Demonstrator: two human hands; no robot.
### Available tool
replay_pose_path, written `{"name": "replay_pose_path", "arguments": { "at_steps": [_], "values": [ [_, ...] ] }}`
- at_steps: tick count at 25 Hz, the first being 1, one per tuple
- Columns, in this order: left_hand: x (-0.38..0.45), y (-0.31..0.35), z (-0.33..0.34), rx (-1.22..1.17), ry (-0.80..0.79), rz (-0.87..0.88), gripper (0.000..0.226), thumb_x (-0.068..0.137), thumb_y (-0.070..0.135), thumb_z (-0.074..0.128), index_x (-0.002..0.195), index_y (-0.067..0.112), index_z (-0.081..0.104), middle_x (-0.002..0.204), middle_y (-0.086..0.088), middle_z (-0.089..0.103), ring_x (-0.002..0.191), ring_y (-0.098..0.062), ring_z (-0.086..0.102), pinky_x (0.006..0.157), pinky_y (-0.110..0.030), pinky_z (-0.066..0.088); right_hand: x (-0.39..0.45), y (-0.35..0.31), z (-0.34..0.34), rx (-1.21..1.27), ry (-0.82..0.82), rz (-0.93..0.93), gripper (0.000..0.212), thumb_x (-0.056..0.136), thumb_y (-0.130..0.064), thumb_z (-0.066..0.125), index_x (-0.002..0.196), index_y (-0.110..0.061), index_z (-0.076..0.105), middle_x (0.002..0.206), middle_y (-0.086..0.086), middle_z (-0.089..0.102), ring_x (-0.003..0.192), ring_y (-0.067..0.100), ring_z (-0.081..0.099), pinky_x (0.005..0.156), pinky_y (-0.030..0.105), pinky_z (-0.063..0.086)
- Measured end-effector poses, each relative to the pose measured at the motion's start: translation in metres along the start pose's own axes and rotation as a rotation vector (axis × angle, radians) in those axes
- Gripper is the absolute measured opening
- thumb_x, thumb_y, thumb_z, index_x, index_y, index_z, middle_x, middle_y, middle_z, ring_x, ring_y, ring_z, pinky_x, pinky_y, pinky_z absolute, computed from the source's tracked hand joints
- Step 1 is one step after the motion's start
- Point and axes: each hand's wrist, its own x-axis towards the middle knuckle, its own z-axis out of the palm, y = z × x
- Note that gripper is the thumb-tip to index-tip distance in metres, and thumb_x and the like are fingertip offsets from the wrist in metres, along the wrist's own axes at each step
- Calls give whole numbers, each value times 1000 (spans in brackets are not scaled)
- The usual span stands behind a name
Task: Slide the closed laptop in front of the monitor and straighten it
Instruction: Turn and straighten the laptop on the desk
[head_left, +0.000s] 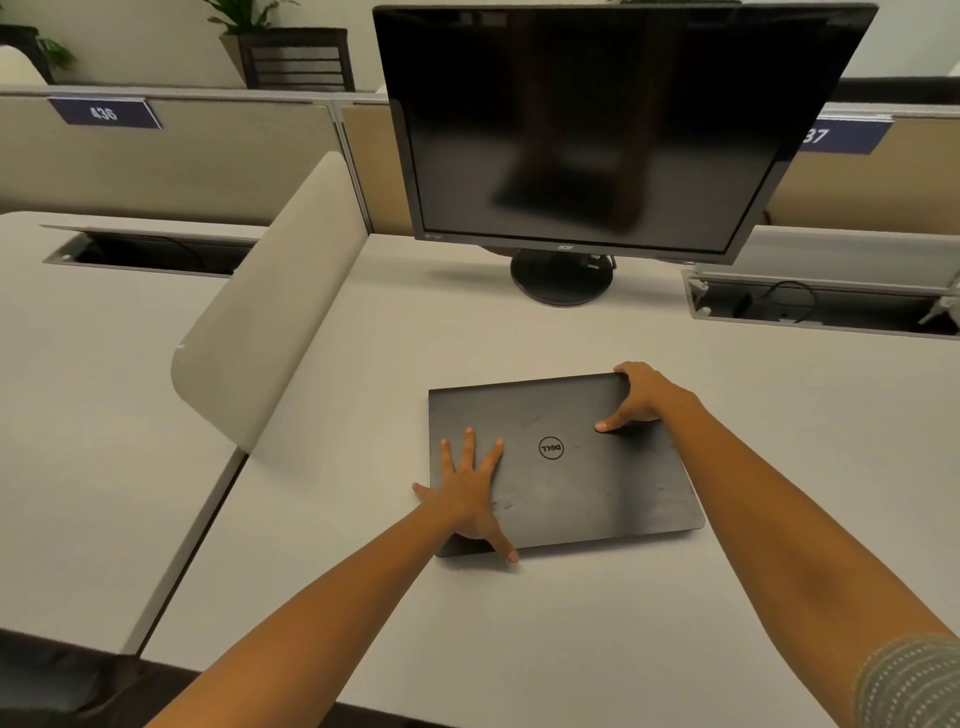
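1. Fingers (470, 452) of your left hand (467, 493) lie spread and flat on the lid of the closed laptop (566, 467), thumb reaching past its near edge at about 6 o'clock; nothing is gripped, the palm only presses down.
2. Your right hand (641, 397) is curled over the far right corner, at roughly 1 o'clock on the lid, fingers hooked on the rear edge and thumb laid on top, so this hand does hold the corner.
3. The laptop rests on the desk (571, 623), near you and well apart from the monitor (597, 124), which stands at 12 o'clock on its round base (561, 280).
4. The lid looks slightly turned, its right side swung toward you, and it sits about in line with the screen, so the work left appears to be pushing toward 12 o'clock and squaring the edges.
5. To do it well, keep the left palm light so the case glides rather than drags, and steer with the right corner.
6. Push both hands evenly; uneven pressure would likely add more twist.
7. Stop short of the base, and check the rear edge against the screen's lower rim.
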Motion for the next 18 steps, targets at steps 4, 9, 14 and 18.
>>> {"name": "replay_pose_path", "arguments": {
  "at_steps": [4,9,14,18],
  "values": [
    [1,-2,-2,39,-14,10,157,53,60,92,154,41,-26,158,3,-44,143,-38,-41,110,-81,11,-6,3,4,13,9,16,119,60,-40,92,154,-12,25,159,9,27,144,33,32,117,48,31],
    [1,-12,-4,75,-23,47,158,53,60,93,154,39,-27,158,2,-44,143,-40,-42,115,-74,17,-17,12,18,46,32,39,117,63,-43,90,154,-13,23,160,8,25,145,34,28,118,48,29],
    [-3,-15,-9,107,-21,54,158,52,57,94,155,39,-25,160,2,-41,145,-39,-38,116,-71,20,-26,16,27,48,40,54,118,64,-48,87,155,-13,21,161,8,22,146,36,26,118,50,28],
    [-6,-20,-6,152,20,58,157,50,58,94,155,43,-22,162,5,-35,151,-38,-25,113,-71,27,-36,21,39,30,50,90,119,66,-52,84,156,-14,16,162,6,16,146,39,21,117,50,26]
  ]
}}
